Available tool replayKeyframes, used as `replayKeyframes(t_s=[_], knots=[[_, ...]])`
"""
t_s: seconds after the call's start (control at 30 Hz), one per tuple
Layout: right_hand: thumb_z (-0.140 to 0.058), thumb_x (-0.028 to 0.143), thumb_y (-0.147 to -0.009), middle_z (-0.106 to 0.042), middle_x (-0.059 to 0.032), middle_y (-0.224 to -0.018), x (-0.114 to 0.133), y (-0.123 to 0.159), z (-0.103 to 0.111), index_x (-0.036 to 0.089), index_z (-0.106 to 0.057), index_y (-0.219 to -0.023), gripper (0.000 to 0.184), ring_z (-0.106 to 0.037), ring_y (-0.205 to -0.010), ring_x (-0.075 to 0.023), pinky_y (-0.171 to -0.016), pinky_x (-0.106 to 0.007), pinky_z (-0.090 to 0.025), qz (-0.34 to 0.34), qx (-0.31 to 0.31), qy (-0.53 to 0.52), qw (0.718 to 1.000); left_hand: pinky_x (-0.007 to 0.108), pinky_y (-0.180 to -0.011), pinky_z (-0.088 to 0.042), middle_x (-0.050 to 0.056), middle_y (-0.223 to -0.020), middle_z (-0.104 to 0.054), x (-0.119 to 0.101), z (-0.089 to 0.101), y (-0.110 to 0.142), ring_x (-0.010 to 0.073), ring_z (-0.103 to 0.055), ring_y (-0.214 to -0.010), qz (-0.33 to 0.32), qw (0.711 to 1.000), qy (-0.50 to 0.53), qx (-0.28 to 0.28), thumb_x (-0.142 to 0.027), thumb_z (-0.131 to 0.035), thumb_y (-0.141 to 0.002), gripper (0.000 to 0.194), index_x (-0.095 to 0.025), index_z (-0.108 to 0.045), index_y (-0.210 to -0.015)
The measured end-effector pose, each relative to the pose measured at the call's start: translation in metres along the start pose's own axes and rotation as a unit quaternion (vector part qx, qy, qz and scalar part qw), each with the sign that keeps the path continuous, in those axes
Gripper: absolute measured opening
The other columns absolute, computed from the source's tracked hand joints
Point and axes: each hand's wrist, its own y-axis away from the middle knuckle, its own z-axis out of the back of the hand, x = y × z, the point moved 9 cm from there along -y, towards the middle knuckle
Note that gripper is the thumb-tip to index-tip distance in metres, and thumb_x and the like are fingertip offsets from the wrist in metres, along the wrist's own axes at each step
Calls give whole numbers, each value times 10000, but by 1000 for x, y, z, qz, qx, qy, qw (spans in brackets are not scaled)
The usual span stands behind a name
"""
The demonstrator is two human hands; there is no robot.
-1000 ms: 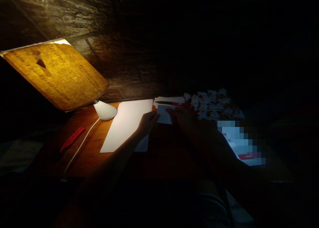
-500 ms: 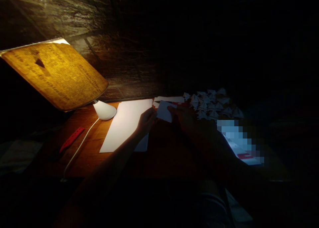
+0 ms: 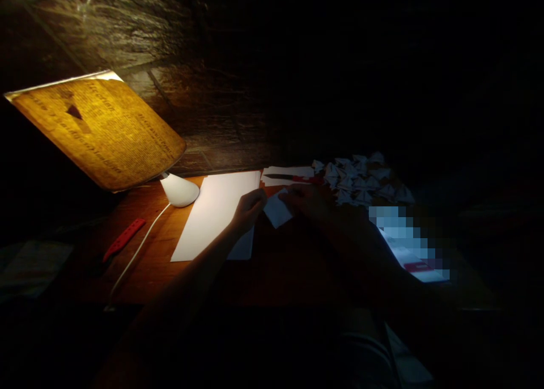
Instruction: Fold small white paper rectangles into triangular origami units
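Observation:
A small white square of paper (image 3: 277,208) is held up between my two hands, turned with one corner pointing down. My left hand (image 3: 250,208) is closed at its left edge, fingers curled. At its upper right edge, my right hand (image 3: 304,199) pinches it; this hand is in deep shade. Beneath my left hand lies a stack of large white paper sheets (image 3: 216,207). Just beyond my hands, a knife with a red handle (image 3: 297,178) rests on some cut paper pieces (image 3: 283,172).
Several folded paper shapes (image 3: 361,179) are grouped at the back right. A lit screen (image 3: 419,264), partly blurred out, lies at the right. At the left stand a lamp with a printed shade (image 3: 102,134), its white base (image 3: 181,191) and cord (image 3: 138,253), beside a red-handled object (image 3: 125,237).
The paper square has moved down and turned, so a corner now points downward. The knife behind it shows more fully.

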Motion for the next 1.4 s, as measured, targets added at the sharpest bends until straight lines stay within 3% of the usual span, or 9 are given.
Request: replayKeyframes(t_s=[0.1,0.2,0.5,0.6,0.77,1.0,1.23,1.4], knots=[[-860,520,-636,-555,39,-609,1,2,-2,210,-557,-611,434,-494,-606,-126,-573,-276,-372,1,9,25,1000,279,-606,-284,-21,-614,-444,-4,14,0,142,-384,-630,-8,997,-8,-71,-458,-717,-806,378,-200,-521,-610],[-866,534,-619,-582,32,-621,0,5,-8,210,-587,-632,427,-507,-612,-133,-573,-273,-383,-13,31,35,999,273,-595,-275,-32,-605,-442,-5,22,1,131,-370,-611,-4,995,-5,-101,-400,-720,-800,325,-196,-543,-621],[-845,566,-672,-533,45,-599,5,6,-7,210,-566,-605,457,-472,-605,-125,-584,-276,-363,13,26,33,999,258,-603,-325,-14,-633,-523,5,16,1,130,-452,-630,16,995,56,-85,-372,-763,-760,265,-182,-625,-635],[-858,563,-675,-555,38,-613,9,7,-11,208,-584,-606,454,-484,-615,-127,-601,-283,-393,21,45,35,998,254,-567,-304,-10,-628,-548,9,10,2,128,-454,-605,44,996,45,-62,-393,-797,-736,256,-178,-675,-670],[-840,589,-697,-561,27,-594,11,6,-16,217,-582,-593,465,-493,-597,-136,-577,-286,-409,52,60,52,995,259,-622,-375,21,-681,-651,6,3,3,152,-554,-665,51,998,18,-40,-396,-813,-720,250,-162,-730,-690],[-763,420,-749,-672,-19,-717,0,-1,-12,198,-661,-689,251,-575,-682,-156,-646,-294,-468,76,47,57,994,252,-618,-363,-18,-601,-581,9,1,3,124,-495,-613,57,997,22,-37,-383,-809,-699,273,-169,-668,-605],[-701,447,-752,-625,-1,-685,4,1,-14,197,-652,-702,259,-523,-655,-144,-623,-285,-429,100,47,82,990,244,-580,-322,-9,-592,-566,15,-1,5,118,-481,-605,80,996,14,-43,-424,-832,-680,336,-161,-651,-577],[-697,446,-776,-627,-9,-678,3,1,-13,199,-657,-699,262,-529,-642,-151,-614,-295,-422,95,32,67,993,228,-540,-294,-21,-581,-545,25,1,7,94,-456,-562,122,987,80,-73,-398,-875,-631,338,-156,-644,-579]])
